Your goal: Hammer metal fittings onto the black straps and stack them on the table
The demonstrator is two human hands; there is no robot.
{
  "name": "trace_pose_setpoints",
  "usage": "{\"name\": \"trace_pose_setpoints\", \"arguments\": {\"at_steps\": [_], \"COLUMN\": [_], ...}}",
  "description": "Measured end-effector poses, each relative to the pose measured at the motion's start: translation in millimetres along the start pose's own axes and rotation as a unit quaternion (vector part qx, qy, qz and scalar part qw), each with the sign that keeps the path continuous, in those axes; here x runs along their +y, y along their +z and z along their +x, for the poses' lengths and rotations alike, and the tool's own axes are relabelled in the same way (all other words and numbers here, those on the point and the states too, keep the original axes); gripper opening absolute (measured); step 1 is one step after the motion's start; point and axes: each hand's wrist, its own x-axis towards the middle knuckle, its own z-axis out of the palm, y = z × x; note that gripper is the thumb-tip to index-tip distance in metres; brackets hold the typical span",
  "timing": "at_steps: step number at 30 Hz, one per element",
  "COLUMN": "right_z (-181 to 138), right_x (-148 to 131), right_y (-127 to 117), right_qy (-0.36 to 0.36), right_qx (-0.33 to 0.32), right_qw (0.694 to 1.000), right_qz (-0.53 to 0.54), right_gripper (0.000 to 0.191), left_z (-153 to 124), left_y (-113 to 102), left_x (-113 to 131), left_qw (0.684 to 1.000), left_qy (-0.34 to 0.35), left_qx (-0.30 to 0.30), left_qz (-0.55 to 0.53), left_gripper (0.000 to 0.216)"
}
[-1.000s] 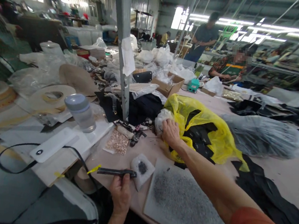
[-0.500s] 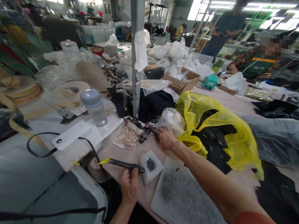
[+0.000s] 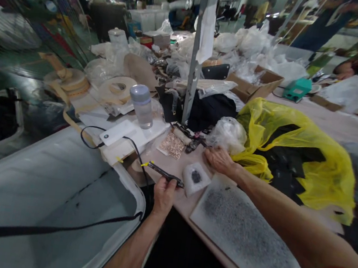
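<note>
left hand (image 3: 163, 195): lower centre of the frame, thumb and fingers pinched on the black strip (image 3: 164, 172).
black strip: centre of the frame, slanting down to the right, yellow tip (image 3: 144, 164) at its upper-left end, other end right by the white block (image 3: 195, 180).
right hand (image 3: 221, 159): right of centre, arm reaching in from the right edge, fingers curled low over the table (image 3: 189, 159); cannot tell whether they grip anything.
hands: apart from each other, the white block lying between and below them, a dark patch on its top.
clear bag (image 3: 228, 134): crumpled, just above the right hand in the frame, beside the yellow bag (image 3: 327, 158).
yellow bag: right side of the frame, open around black pieces (image 3: 284, 174).
slab (image 3: 248, 233): lower right, flat, speckled grey.
rings (image 3: 172, 145): centre of the frame, copper-coloured, in a heap left of the right hand.
bottle (image 3: 142, 107): left of centre, upright, capped.
bin (image 3: 137, 190): lower left, grey, a black strap (image 3: 54, 232) across it.
post (image 3: 193, 74): upper centre.
</note>
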Motion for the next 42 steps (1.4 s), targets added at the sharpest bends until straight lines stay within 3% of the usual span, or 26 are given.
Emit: {"name": "trace_pose_setpoints", "arguments": {"at_steps": [3,5,6,8,9,12,14,17,19,20,22,23,25,29,32,35,42], "right_z": [-9,-17,-22,-34,-43,-76,-101,-133,-147,-152,-159,-161,-166,-173,-175,-172,-151], "right_x": [3,-2,-8,-28,-42,-96,-136,-188,-214,-224,-240,-246,-255,-258,-254,-252,-262], "right_y": [-4,-11,-15,-26,-33,-53,-63,-66,-60,-55,-42,-36,-25,-17,-22,-29,-34], "right_qy": [0.03,0.103,0.156,0.256,0.283,0.263,0.227,0.196,0.19,0.195,0.223,0.241,0.273,0.274,0.238,0.223,0.2], "right_qx": [0.043,0.152,0.222,0.333,0.354,0.314,0.247,0.151,0.118,0.113,0.122,0.131,0.156,0.233,0.302,0.333,0.338], "right_qw": [0.998,0.975,0.942,0.828,0.761,0.56,0.449,0.319,0.26,0.245,0.251,0.273,0.355,0.558,0.648,0.663,0.678], "right_qz": [0.036,0.126,0.197,0.372,0.464,0.72,0.828,0.915,0.939,0.943,0.934,0.922,0.88,0.748,0.657,0.633,0.621], "right_gripper": [0.024,0.022,0.021,0.017,0.016,0.026,0.034,0.046,0.053,0.056,0.053,0.05,0.039,0.031,0.023,0.021,0.019], "left_z": [-12,-19,-23,-29,-32,-40,-47,-56,-62,-64,-67,-68,-70,-76,-82,-87,-91], "left_y": [-23,-37,-42,-50,-53,-57,-58,-58,-58,-58,-55,-53,-49,-41,-39,-40,-46], "left_x": [6,9,10,11,12,17,21,28,31,32,34,35,36,35,30,24,8], "left_qw": [1.0,1.0,1.0,0.997,0.996,0.988,0.98,0.967,0.955,0.948,0.933,0.924,0.909,0.884,0.868,0.859,0.851], "left_qy": [-0.003,-0.015,-0.027,-0.056,-0.068,-0.1,-0.122,-0.151,-0.17,-0.183,-0.214,-0.232,-0.264,-0.3,-0.32,-0.333,-0.344], "left_qx": [0.001,0.008,0.013,0.021,0.022,0.022,0.02,0.006,-0.004,-0.005,0.001,0.008,0.026,0.056,0.067,0.071,0.06], "left_qz": [0.019,0.01,-0.002,-0.038,-0.059,-0.12,-0.157,-0.208,-0.243,-0.26,-0.289,-0.302,-0.323,-0.355,-0.374,-0.382,-0.392], "left_gripper": [0.024,0.028,0.031,0.038,0.039,0.038,0.039,0.038,0.032,0.028,0.018,0.013,0.016,0.03,0.031,0.03,0.028]}}
